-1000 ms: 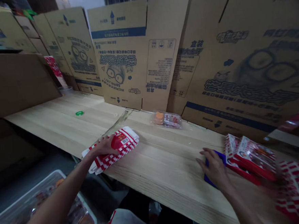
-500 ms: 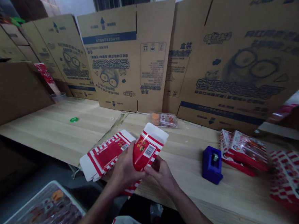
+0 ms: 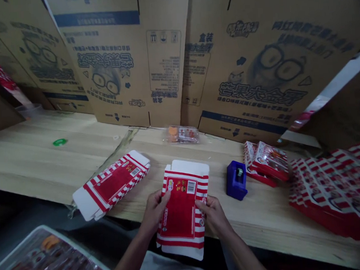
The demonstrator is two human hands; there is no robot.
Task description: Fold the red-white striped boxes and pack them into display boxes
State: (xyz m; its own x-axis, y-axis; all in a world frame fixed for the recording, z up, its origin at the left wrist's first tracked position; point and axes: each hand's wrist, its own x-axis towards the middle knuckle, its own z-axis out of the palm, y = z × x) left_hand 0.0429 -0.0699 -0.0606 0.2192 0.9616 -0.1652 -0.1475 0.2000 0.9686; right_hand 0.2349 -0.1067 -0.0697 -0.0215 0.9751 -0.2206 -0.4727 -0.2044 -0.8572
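Observation:
A red-and-white striped carton [image 3: 181,211] is held in front of me, its white end flaps sticking out at top and bottom. My left hand [image 3: 156,210] grips its left edge, thumb on the printed face. On the opposite edge, my right hand [image 3: 214,215] pinches the carton with the thumb on top. To the left lies a stack of flat striped cartons [image 3: 112,185] on the table. Beyond the held carton sits a clear plastic pack [image 3: 182,135] with orange and red contents. A blue tape dispenser [image 3: 236,181] stands to the right.
Filled striped boxes [image 3: 270,161] lie behind the dispenser, and many more are stacked [image 3: 335,198] at the right. A white bin [image 3: 40,231] of wrapped packs is at lower left. Large cardboard sheets [image 3: 120,73] line the table's back. A green ring [image 3: 59,142] lies on the left.
The carton was bent and curled in my hands, beside the stack; now it faces me flatter, lower and apart from the stack. My hands have moved to its two side edges. The view has shifted.

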